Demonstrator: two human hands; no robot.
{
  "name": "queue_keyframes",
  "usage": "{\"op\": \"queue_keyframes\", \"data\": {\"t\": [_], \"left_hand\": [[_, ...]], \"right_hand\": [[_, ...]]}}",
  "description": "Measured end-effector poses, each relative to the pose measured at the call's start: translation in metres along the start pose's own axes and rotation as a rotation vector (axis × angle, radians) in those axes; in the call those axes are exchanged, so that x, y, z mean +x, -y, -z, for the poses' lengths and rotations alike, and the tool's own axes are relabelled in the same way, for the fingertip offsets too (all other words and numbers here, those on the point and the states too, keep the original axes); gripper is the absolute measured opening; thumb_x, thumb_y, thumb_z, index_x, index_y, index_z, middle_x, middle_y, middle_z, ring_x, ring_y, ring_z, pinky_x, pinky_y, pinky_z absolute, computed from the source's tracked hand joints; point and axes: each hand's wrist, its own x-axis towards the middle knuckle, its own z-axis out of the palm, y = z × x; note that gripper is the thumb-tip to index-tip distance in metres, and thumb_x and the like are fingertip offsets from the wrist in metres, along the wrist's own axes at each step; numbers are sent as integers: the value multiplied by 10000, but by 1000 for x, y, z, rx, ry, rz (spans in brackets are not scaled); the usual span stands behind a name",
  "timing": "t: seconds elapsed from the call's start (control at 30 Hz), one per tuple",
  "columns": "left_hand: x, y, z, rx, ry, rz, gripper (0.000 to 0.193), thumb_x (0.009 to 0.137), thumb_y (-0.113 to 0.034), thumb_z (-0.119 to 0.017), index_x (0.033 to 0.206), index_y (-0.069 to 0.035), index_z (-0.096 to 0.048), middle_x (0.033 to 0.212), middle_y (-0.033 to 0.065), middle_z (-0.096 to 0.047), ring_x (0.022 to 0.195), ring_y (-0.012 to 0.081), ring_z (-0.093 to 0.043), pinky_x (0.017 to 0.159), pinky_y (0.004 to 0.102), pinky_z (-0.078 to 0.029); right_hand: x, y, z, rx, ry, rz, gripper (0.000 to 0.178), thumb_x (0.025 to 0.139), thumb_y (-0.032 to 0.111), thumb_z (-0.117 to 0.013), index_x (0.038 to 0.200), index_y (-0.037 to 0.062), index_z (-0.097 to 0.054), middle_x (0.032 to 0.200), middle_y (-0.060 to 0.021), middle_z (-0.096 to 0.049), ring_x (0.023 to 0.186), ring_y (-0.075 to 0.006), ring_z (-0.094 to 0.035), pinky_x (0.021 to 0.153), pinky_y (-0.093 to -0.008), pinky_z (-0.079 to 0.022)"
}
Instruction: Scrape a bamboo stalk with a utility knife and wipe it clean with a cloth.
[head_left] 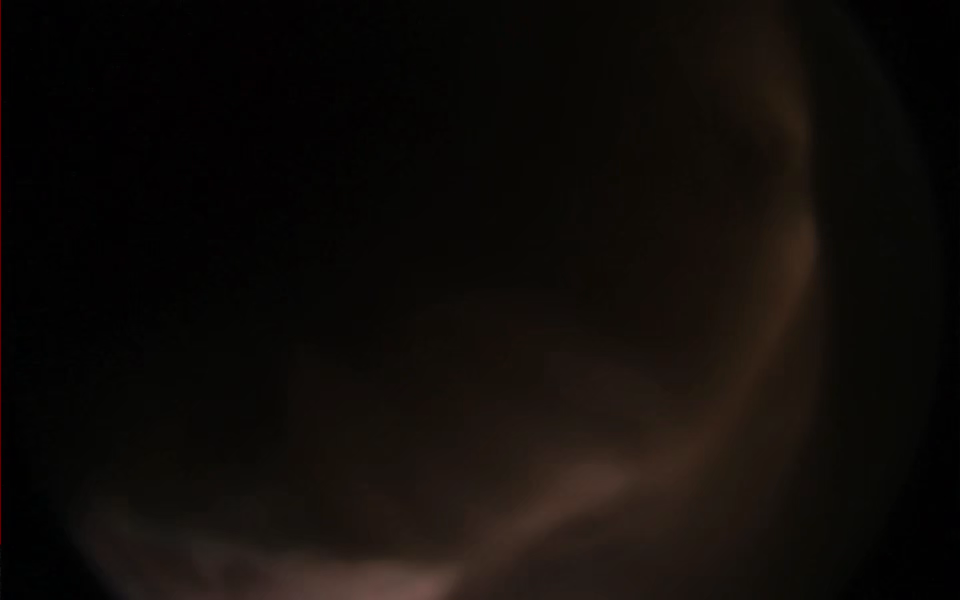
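Nearly the whole head view is dark and out of focus, as if something very close covers it. A dim brownish band curves from the upper right down toward the lower middle. Along the bottom edge lies a paler pinkish patch. Whether these blurred shapes are skin, cloth or something else I cannot tell. Neither my left hand nor my right hand can be made out, and no held thing shows.
Surroundings, surfaces and edges are all hidden in the darkness.
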Motion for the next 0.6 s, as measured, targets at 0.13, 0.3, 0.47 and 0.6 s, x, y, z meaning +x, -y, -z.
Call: {"op": "queue_keyframes", "data": {"t": [0.13, 0.3, 0.47, 0.6], "left_hand": [[8, -1, 5, -69, 29, -51, 413, 1245, -467, -547, 1214, -78, -684, 831, -12, -638, 581, 52, -492, 498, 210, -366], [16, 4, 20, -77, 31, -53, 406, 1241, -463, -560, 1220, -77, -685, 838, -8, -648, 583, 54, -494, 498, 213, -369], [41, 21, 7, -138, 116, -48, 407, 1240, -461, -563, 1220, -73, -685, 844, -6, -645, 596, 53, -497, 503, 212, -368], [42, 24, 31, -145, 72, -63, 408, 1240, -460, -565, 1220, -71, -686, 848, -4, -643, 606, 53, -499, 507, 212, -367]], "right_hand": [[3, -4, -5, -24, 2, 8, 576, 1130, 75, -670, 1674, -30, -513, 1418, -209, -756, 1082, -256, -811, 989, -419, -677], [10, -13, -14, -59, 11, 2, 574, 1130, 73, -668, 1673, -31, -514, 1417, -207, -756, 1081, -254, -810, 990, -416, -677], [8, -14, -17, -135, -55, 14, 573, 1130, 72, -667, 1673, -32, -515, 1416, -205, -757, 1080, -251, -810, 992, -413, -676], [19, -27, -26, -131, -10, 7, 572, 1130, 70, -666, 1672, -32, -515, 1415, -204, -757, 1079, -249, -809, 993, -410, -676]]}}
